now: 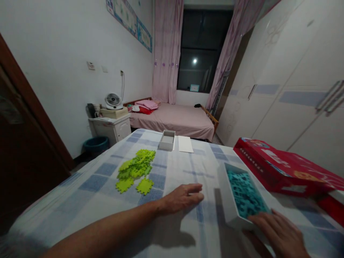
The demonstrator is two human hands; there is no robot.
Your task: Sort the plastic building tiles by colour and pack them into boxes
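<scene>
My left hand (184, 197) is over the middle of the checked tablecloth with its fingers stretched out, holding nothing; its shadow falls nearer to me. At the lower right, my right hand (281, 231) grips the near end of a white open box (231, 208), fingers over the rim and thumb on the outside. Teal interlocking plastic pieces (245, 191) fill that box, which looks slightly tilted. Left of my left hand lies a heap of lime-green jagged-edged plastic pieces (138, 165), with a loose green piece (145, 186) at its near edge.
A small open grey-white box (167, 145) and a flat white lid or card (185, 144) lie at the table's far edge. To the right is a large red box (285, 166). Beyond the table stand a bed (177, 116) and a bedside cabinet with a fan (113, 101).
</scene>
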